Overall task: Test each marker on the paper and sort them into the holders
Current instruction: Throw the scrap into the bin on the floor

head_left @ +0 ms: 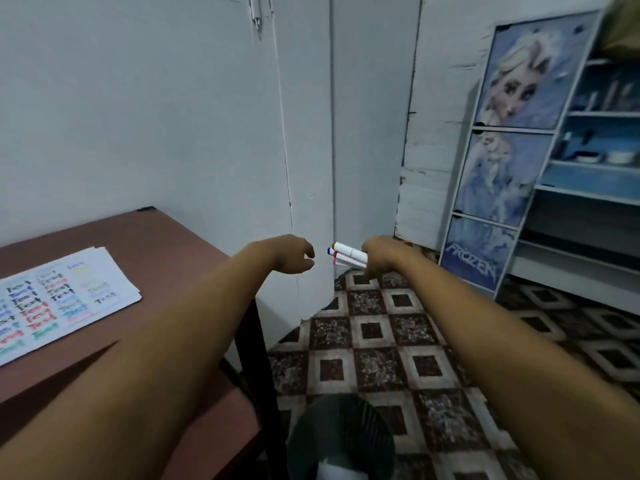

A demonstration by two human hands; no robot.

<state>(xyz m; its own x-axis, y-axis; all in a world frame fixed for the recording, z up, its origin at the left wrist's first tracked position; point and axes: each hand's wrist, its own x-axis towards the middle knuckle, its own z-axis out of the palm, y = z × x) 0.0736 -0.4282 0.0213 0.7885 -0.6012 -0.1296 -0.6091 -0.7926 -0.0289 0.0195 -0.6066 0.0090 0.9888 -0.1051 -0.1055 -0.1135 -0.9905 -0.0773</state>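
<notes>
1. Closest under the head camera, a dark ribbed wastebasket (341, 441) stands on the patterned floor tiles (381, 341), just off the right edge of the brown table (166, 244). Something white lies in it, too blurred to name.
2. Both forearms reach out past that right edge, so the hands hang over the floor, not the tabletop.
3. The right hand (381, 254) has its fingers clamped round a bundle of white markers (348, 256), their coloured ends pointing at the left hand. They look gathered as one batch for carrying.
4. The left hand (292, 254) sits near the marker tips without touching them, its fingers loosely curled on nothing (probably poised to draw one out).
5. The paper stack (69, 299) lies on the table, well apart from the hands. It is covered in coloured "Test" scribbles, and the frame cuts off its left part.
6. No holders are in view. The fist hides how many markers it holds; at least three show.
</notes>
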